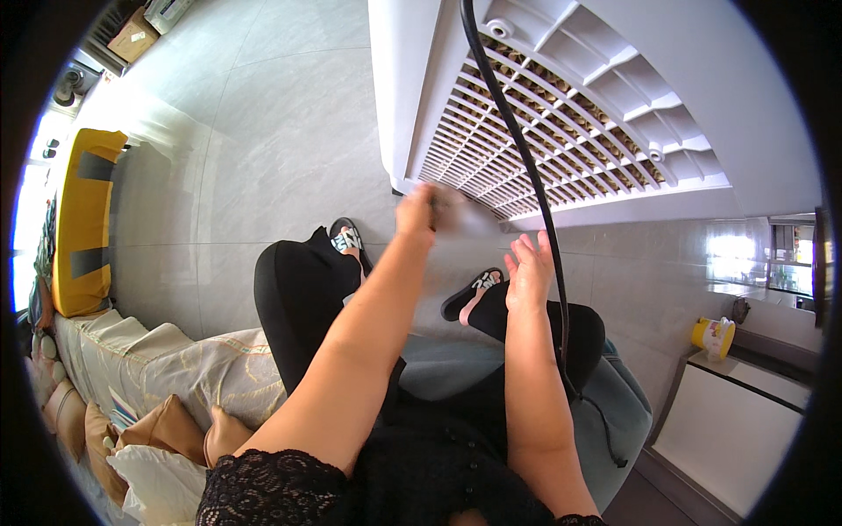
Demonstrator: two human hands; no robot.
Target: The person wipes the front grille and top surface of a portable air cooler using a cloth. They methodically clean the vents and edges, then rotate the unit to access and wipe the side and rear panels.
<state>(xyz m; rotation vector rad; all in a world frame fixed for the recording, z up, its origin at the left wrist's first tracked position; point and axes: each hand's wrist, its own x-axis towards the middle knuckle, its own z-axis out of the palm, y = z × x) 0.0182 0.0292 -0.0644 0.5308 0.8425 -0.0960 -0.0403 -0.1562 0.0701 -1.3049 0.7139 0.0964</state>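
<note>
A big white air cooler (614, 53) with a slatted back grille (561, 131) leans over the tiled floor in front of me. My left hand (417, 213) reaches to the grille's lower edge. It is blurred and closed on a smeared grey thing, apparently a cloth (460, 213). My right hand (531, 270) hovers lower with its fingers spread and nothing in it, right beside a black cable (524, 162) that runs down across the grille past my wrist. I sit on a blue stool (623, 412), with my legs in black and sandals (481, 287) on my feet.
A sofa with a beige cover (175, 368) and brown cushions (167, 427) lies at the lower left. A yellow and grey padded thing (83, 219) stands left. A white cabinet (737, 430) with a yellow container (712, 336) is at the right. A cardboard box (132, 35) sits far left.
</note>
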